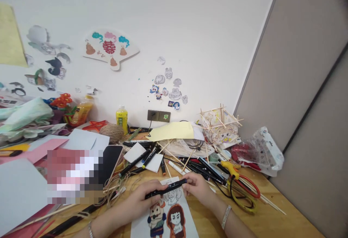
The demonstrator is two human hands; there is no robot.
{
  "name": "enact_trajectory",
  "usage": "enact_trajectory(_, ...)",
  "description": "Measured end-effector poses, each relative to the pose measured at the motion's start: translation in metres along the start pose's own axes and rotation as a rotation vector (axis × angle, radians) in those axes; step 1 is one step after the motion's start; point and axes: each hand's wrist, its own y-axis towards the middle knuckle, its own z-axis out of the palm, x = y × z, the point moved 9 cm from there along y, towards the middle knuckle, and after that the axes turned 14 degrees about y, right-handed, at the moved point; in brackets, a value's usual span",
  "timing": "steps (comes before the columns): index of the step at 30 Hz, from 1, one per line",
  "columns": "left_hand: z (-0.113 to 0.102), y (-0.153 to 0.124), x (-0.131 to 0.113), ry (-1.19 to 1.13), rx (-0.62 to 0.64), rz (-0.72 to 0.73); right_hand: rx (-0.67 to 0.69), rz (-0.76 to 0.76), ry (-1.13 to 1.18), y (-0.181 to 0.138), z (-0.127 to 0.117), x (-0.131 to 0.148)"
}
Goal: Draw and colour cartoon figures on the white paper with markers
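A black marker (169,188) is held level between my two hands, above a sheet of white paper (191,227). My left hand (146,194) is wrapped round its left part. At the other end, the fingers of my right hand (198,190) pinch the tip; whether a cap is coming off cannot be seen. Under the marker the paper bears a coloured cartoon figure (157,220) in blue and red, a long-haired figure in an orange hood (176,221), and an uncoloured outline drawing, partly covered by the marker.
Several markers (209,171) lie behind and right of my hands. A yellow glue gun (231,169) with cable and red-handled scissors (248,187) are at the right. Twine (112,133), a yellow bottle (121,118), a phone (111,163) and loose papers (19,191) crowd the left.
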Motion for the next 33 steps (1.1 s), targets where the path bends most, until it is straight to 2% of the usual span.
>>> enact_trajectory(8,0.021,-0.003,0.010,-0.268,0.121,-0.161,0.000,0.046,0.007,-0.001,0.001,-0.003)
enact_trajectory(12,0.018,0.002,0.014,-0.311,0.097,-0.235,0.016,0.074,-0.030,-0.003,0.002,-0.006)
enact_trajectory(15,0.021,0.002,0.010,-0.454,0.191,-0.313,0.081,0.071,-0.096,-0.005,0.009,-0.006)
enact_trajectory(18,0.022,0.000,-0.005,-0.621,0.288,-0.329,0.086,-0.037,-0.202,-0.007,0.013,0.009)
enact_trajectory(20,0.029,-0.005,-0.014,-0.692,0.383,-0.355,0.075,-0.161,-0.353,-0.008,0.015,0.026)
enact_trajectory(22,0.034,-0.008,-0.017,-0.735,0.411,-0.384,0.091,-0.269,-0.539,-0.008,0.016,0.040)
enact_trajectory(24,0.032,-0.006,-0.012,-0.754,0.363,-0.427,0.056,-0.314,-0.739,-0.005,0.008,0.046)
enact_trajectory(27,0.018,0.001,-0.002,-0.771,0.199,-0.470,-0.204,-0.243,-1.122,0.002,-0.030,0.047)
enact_trajectory(30,0.004,0.007,0.002,-0.804,0.084,-0.448,-0.273,-0.205,-1.218,0.006,-0.051,0.042)
enact_trajectory(33,0.005,0.007,0.009,-0.799,0.064,-0.479,-0.307,-0.200,-1.264,0.007,-0.059,0.036)
